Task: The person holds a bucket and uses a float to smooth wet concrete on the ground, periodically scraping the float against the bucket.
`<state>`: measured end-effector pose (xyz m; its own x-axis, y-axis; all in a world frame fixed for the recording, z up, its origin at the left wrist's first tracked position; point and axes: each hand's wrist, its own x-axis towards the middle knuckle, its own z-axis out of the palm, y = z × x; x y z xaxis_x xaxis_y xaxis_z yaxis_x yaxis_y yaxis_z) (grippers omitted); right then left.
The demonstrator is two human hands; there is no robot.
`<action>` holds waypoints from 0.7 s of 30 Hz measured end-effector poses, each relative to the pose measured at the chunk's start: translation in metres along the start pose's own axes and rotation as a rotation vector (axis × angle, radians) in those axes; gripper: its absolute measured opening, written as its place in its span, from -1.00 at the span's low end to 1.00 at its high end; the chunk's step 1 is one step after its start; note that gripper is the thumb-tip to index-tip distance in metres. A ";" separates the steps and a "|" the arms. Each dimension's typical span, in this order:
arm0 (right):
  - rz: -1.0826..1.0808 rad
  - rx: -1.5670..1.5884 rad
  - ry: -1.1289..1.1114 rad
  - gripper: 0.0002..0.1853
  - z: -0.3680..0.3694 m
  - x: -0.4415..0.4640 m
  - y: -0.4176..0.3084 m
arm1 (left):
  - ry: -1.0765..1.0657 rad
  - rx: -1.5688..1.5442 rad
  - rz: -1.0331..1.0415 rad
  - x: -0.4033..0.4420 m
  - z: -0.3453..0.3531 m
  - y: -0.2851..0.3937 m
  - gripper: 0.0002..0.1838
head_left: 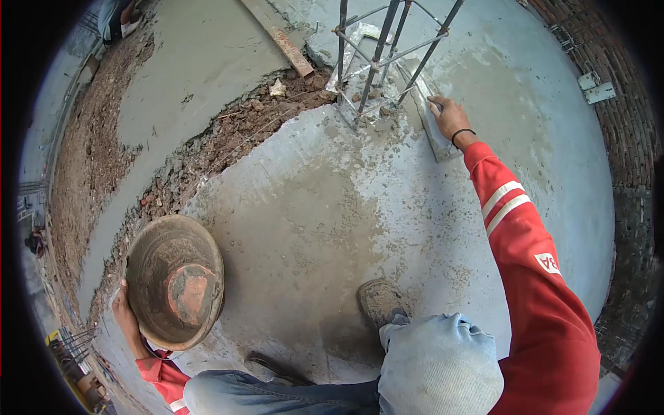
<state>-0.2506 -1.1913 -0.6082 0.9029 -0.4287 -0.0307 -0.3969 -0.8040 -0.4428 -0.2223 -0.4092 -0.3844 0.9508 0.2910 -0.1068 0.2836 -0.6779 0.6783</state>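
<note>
My left hand (126, 315) grips the rim of a round, mud-stained basin (149, 259), tilted so its inside shows. Wet residue and a reddish patch mark the basin's bottom. Out to the right, my right hand (451, 119) is closed around the handle of a long, flat finishing trowel (441, 143). The trowel's blade lies on the concrete slab (297, 200), just right of upright steel rebar (379, 62) tied with rings. Crumbs of mortar are scattered around the rebar's base. My fingers partly hide the trowel's handle.
Rough soil and rubble (242, 128) border the slab on the left, with wet concrete (200, 62) beyond. A wooden board (292, 52) reaches toward the rebar. A brick wall (622, 83) runs along the right. Another person (114, 21) is at the upper left. My shoe (380, 302) rests on the slab.
</note>
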 end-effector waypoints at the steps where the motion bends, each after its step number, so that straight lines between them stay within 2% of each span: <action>1: 0.095 0.003 -0.015 -0.65 -0.004 0.013 -0.013 | 0.015 -0.061 -0.045 -0.009 0.010 0.017 -0.58; 2: 0.190 0.005 -0.022 -0.65 -0.006 0.023 -0.023 | 0.029 -0.127 -0.087 -0.013 0.017 0.026 -0.57; 4: 0.177 -0.027 0.019 -0.65 0.009 0.015 -0.021 | -0.014 -0.111 -0.070 -0.013 0.013 0.024 -0.57; 6: -0.005 -0.023 0.030 -0.66 0.014 -0.020 -0.017 | -0.035 -0.096 -0.052 -0.011 0.010 0.021 -0.58; 8: -0.080 -0.080 0.087 -0.66 0.012 -0.020 -0.003 | 0.115 -0.061 0.060 -0.013 0.016 0.012 -0.57; 10: 0.130 0.043 -0.028 -0.66 -0.004 0.002 -0.005 | 0.051 -0.094 -0.013 -0.012 0.008 0.009 -0.56; 11: 0.143 0.014 0.025 -0.66 0.003 0.017 -0.008 | -0.011 -0.137 -0.075 -0.010 0.006 0.007 -0.54; 14: 0.118 0.004 0.059 -0.66 0.016 0.000 -0.024 | -0.057 -0.122 -0.037 -0.002 -0.004 -0.006 -0.52; 18: 0.001 -0.013 -0.005 -0.65 -0.002 -0.031 0.007 | -0.025 -0.068 0.005 -0.003 -0.004 -0.012 -0.53; 21: 0.105 -0.002 0.031 -0.65 0.002 0.005 0.004 | 0.070 -0.094 -0.017 -0.002 -0.006 -0.016 -0.53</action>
<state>-0.2469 -1.1959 -0.6123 0.8510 -0.5228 -0.0490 -0.4890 -0.7551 -0.4366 -0.2294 -0.3955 -0.3908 0.9339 0.3507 -0.0701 0.2837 -0.6071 0.7423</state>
